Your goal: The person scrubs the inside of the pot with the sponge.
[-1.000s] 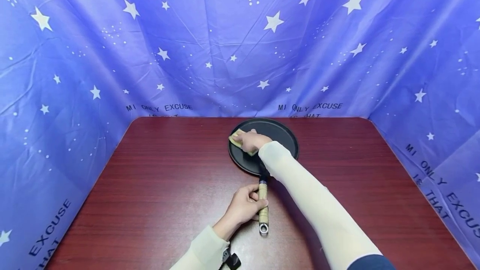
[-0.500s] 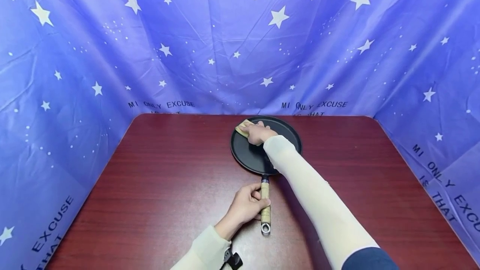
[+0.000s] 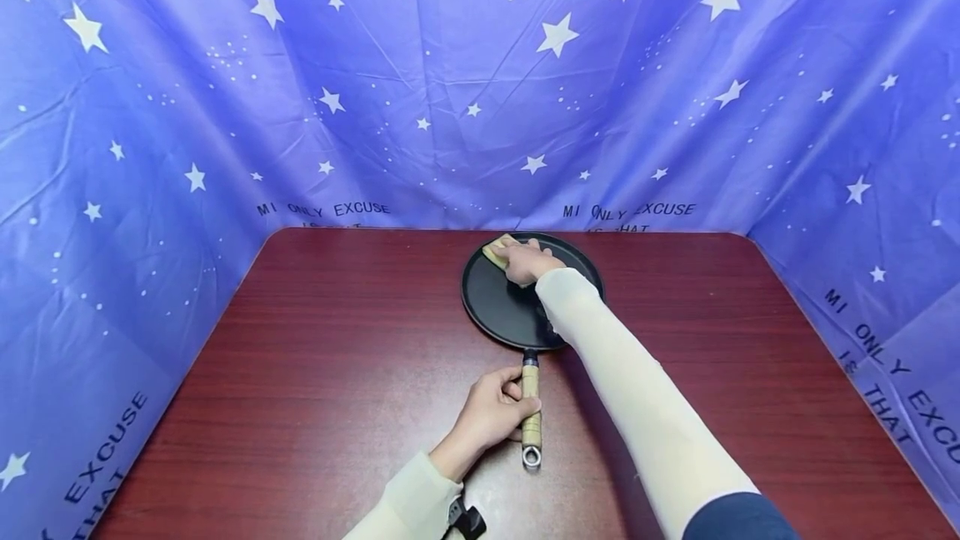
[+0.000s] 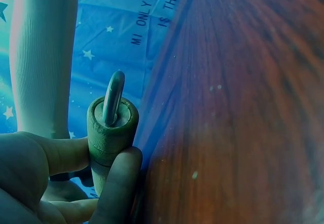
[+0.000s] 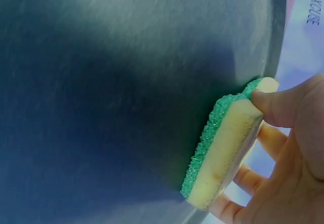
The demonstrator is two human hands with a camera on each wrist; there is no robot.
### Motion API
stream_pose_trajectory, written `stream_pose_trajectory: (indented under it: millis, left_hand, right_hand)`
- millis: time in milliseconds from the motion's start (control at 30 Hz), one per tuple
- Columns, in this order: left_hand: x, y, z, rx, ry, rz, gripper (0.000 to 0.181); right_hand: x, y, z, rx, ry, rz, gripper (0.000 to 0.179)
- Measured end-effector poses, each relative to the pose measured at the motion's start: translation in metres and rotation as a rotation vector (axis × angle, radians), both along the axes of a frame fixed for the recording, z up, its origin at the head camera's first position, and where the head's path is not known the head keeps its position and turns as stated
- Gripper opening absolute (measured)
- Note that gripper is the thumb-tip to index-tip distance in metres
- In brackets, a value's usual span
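A round black frying pan [image 3: 502,307] lies toward the far side of the table, its tan wrapped handle [image 3: 531,382] pointing at the near edge. My left hand [image 3: 491,411] grips that handle from the left; in the left wrist view the thumb and fingers wrap the handle [image 4: 112,138] below its metal hanging ring [image 4: 114,97]. Over the pan's far left part, my right hand [image 3: 525,262] holds a yellow sponge [image 3: 497,252]. The right wrist view shows the sponge [image 5: 223,153] pinched between thumb and fingers, its green scrubbing side against the pan surface close to the rim.
The reddish-brown wooden table [image 3: 337,357] extends on both sides of the pan. A blue curtain [image 3: 450,65] with white stars and lettering hangs behind and at the sides. A black strap [image 3: 467,519] shows at the left wrist.
My right hand has moved the sponge from the pan's left side up and rightward along the far left rim. The left hand keeps its grip on the handle. The head view has shifted slightly.
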State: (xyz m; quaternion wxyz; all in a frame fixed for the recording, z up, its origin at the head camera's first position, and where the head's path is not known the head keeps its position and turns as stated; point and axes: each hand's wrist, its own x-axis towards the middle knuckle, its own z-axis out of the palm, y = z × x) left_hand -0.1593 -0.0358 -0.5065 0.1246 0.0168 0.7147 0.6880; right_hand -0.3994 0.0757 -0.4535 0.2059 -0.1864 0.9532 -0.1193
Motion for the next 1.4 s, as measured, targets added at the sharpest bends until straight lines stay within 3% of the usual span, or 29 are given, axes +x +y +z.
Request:
stream_pose_trajectory:
  millis: [367, 767, 933, 1067, 1400]
  left_hand:
    - [0.0, 0.0, 0.0, 0.0, -0.011, -0.014, 0.053]
    - [0.0, -0.002, 0.0, -0.008, -0.015, -0.026, 0.051]
    - [-0.001, -0.001, 0.0, -0.013, -0.007, -0.021, 0.052]
    - [-0.002, -0.001, 0.0, -0.034, -0.006, -0.021, 0.053]
    - [-0.003, -0.002, -0.001, -0.03, -0.016, -0.022, 0.052]
  right_hand:
    - [0.0, 0.032, 0.009, 0.109, 0.014, -0.062, 0.071]
    - [0.014, 0.062, 0.025, 0.225, -0.005, -0.071, 0.061]
    - [0.023, 0.075, 0.031, 0.271, -0.029, -0.055, 0.056]
    - [0.033, 0.088, 0.035, 0.276, -0.036, -0.031, 0.064]
    - [0.065, 0.108, 0.04, 0.225, -0.064, -0.006, 0.063]
